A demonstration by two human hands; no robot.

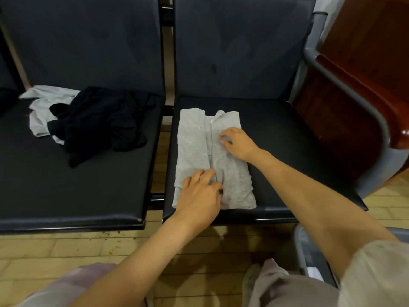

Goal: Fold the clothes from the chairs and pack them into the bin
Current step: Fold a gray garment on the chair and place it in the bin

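On the seat of the right chair [287,140], as the head view showed it, the grey garment [199,138] lay in a long narrow strip, its two side flaps folded in to meet along the middle. The left hand [199,196] sat at the near end with fingers and thumb curled together on the cloth where the flaps met, seemingly pinching it. The right hand [238,144] rested farther up, its bent fingertips touching the fabric; whether they nipped a fold or only pressed could not be told. The step in hand looked like tidying the lengthwise fold before doubling the strip end to end. To do it well, the flaps wanted smoothing flat from the middle outwards, the edges squared, and the far end pinned while the near end was lifted over. On the left chair [66,185] a black garment [104,125] lay crumpled over a pale one [42,111], both unfolded. Much was hard to read: the left palm hid the near middle of the strip, and a grey rim [298,242] at the lower right, probably the bin, was cut off by the right arm, its contents out of sight.
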